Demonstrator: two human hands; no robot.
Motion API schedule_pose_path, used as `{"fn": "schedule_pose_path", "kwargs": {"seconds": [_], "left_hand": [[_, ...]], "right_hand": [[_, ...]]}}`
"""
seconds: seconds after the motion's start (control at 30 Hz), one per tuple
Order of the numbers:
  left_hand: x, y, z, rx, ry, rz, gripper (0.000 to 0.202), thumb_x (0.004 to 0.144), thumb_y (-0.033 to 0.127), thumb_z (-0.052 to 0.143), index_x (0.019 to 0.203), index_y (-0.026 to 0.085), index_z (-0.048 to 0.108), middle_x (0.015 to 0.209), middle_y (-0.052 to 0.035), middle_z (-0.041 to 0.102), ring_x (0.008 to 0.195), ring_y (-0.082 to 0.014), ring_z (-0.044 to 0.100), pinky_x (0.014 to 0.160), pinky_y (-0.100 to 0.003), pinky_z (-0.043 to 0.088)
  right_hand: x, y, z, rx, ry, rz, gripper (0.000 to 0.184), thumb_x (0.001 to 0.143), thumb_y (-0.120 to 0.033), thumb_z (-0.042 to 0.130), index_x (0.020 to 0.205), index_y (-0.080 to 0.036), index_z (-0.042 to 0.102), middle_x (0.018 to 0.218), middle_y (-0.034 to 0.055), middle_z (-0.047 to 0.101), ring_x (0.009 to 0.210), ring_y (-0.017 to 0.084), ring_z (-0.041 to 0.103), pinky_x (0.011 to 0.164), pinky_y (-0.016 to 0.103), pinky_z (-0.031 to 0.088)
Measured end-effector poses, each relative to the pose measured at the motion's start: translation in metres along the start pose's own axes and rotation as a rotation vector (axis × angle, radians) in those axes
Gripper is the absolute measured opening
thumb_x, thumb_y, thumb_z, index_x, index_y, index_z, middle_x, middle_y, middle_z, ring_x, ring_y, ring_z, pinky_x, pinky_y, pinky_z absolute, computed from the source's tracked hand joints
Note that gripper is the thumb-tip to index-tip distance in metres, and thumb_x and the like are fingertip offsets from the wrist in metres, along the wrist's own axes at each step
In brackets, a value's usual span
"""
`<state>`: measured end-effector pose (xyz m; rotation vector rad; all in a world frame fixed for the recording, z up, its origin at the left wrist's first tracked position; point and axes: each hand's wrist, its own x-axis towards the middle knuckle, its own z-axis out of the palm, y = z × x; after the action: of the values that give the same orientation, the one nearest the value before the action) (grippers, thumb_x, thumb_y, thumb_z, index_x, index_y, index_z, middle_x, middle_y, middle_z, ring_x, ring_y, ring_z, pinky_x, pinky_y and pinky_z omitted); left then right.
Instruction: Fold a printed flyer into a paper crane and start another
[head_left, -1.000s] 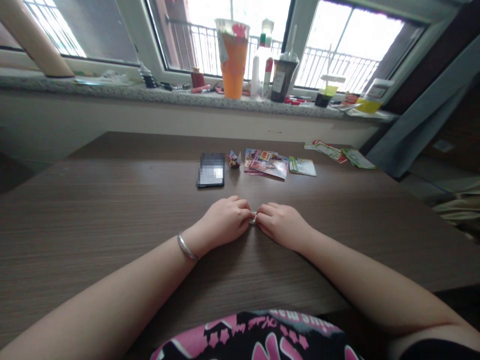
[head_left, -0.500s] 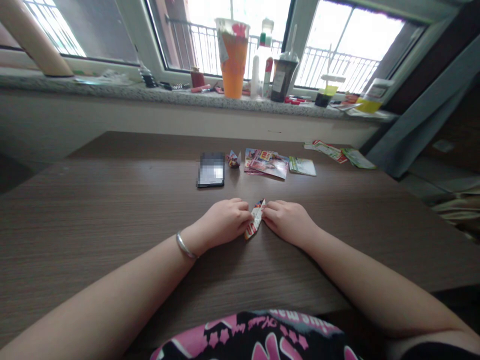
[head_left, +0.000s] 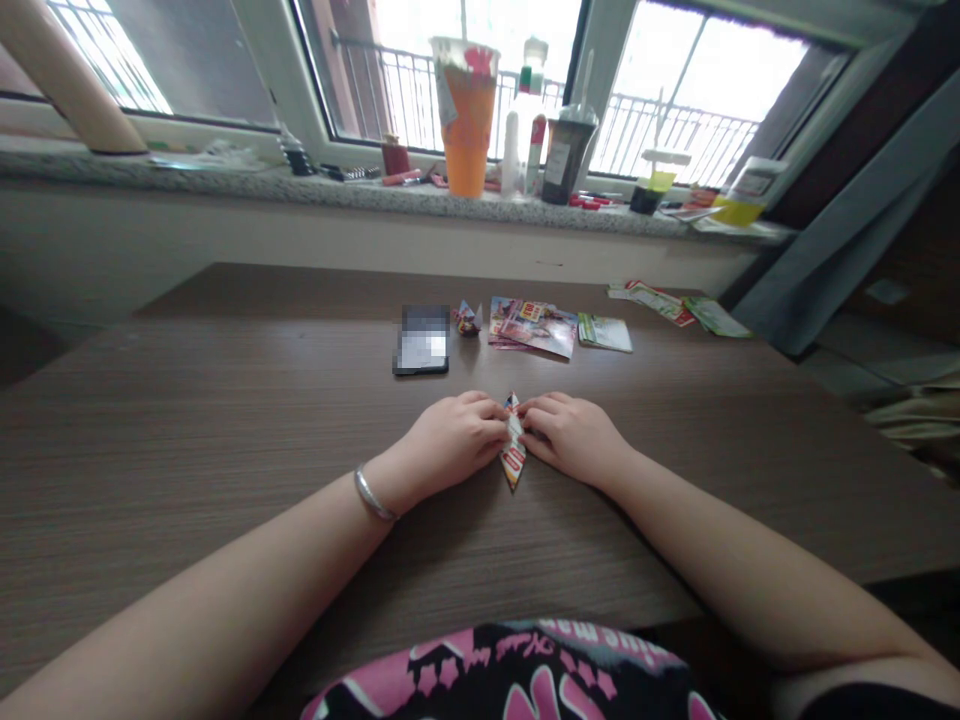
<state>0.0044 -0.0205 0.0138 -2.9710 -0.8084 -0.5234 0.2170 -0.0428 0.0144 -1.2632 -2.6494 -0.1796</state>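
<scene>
Between my two hands a folded piece of printed paper lies on the brown table, narrow and pointed at both ends, white with red and orange print. My left hand has its bent fingers on the paper's left edge. From the other side, my right hand grips the right edge with fingers closed. The fingertips partly hide the paper's middle. Beyond the hands stands a small folded paper figure, beside a stack of printed leaflets.
A dark phone-like device with a blurred screen lies left of the paper figure. Right of the leaflets are a small green-and-white packet and more printed papers. An orange drink cup and bottles stand on the windowsill.
The folded paper has turned from a slant to pointing straight away from me, and more of its near end shows. Both hands have shifted slightly with it.
</scene>
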Motion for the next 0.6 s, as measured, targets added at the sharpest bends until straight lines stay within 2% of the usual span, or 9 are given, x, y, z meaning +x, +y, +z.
{"fn": "schedule_pose_path", "kwargs": {"seconds": [0.1, 0.23, 0.37, 0.6], "left_hand": [[0.0005, 0.0023, -0.0029, 0.003, -0.037, -0.034, 0.022, 0.093, 0.026, 0.050, 0.088, 0.020, 0.070, 0.095, -0.0051, 0.068, 0.093, -0.0194, 0.061, 0.084, -0.033, 0.051], [0.0009, 0.0032, -0.0041, -0.004, -0.073, -0.066, 0.019, 0.093, 0.025, 0.049, 0.097, 0.019, 0.067, 0.096, -0.0056, 0.068, 0.093, -0.0194, 0.062, 0.086, -0.033, 0.051], [0.0013, 0.0016, -0.0033, 0.005, -0.108, -0.088, 0.019, 0.092, 0.025, 0.049, 0.098, 0.017, 0.066, 0.097, -0.0067, 0.067, 0.093, -0.0198, 0.062, 0.086, -0.032, 0.050], [0.0011, 0.0020, -0.0044, 0.016, -0.092, -0.080, 0.018, 0.091, 0.026, 0.050, 0.098, 0.018, 0.065, 0.095, -0.0058, 0.068, 0.089, -0.0197, 0.063, 0.082, -0.031, 0.051]], "right_hand": [[0.0008, 0.0004, 0.0001, 0.004, -0.009, 0.022, 0.024, 0.092, -0.038, 0.051, 0.096, -0.019, 0.064, 0.104, 0.0072, 0.068, 0.099, 0.021, 0.060, 0.082, 0.030, 0.046], [0.0018, 0.0006, 0.0010, 0.023, -0.001, 0.048, 0.022, 0.090, -0.038, 0.054, 0.096, -0.019, 0.063, 0.102, 0.0076, 0.068, 0.097, 0.022, 0.060, 0.082, 0.031, 0.046], [0.0018, 0.0008, 0.0020, 0.061, 0.007, 0.050, 0.020, 0.089, -0.036, 0.056, 0.097, -0.019, 0.063, 0.102, 0.0078, 0.068, 0.098, 0.022, 0.060, 0.083, 0.032, 0.046], [-0.0001, 0.0060, 0.0015, 0.141, 0.026, -0.005, 0.016, 0.088, -0.031, 0.057, 0.095, -0.019, 0.065, 0.104, 0.0079, 0.068, 0.100, 0.021, 0.060, 0.086, 0.032, 0.047]]}}
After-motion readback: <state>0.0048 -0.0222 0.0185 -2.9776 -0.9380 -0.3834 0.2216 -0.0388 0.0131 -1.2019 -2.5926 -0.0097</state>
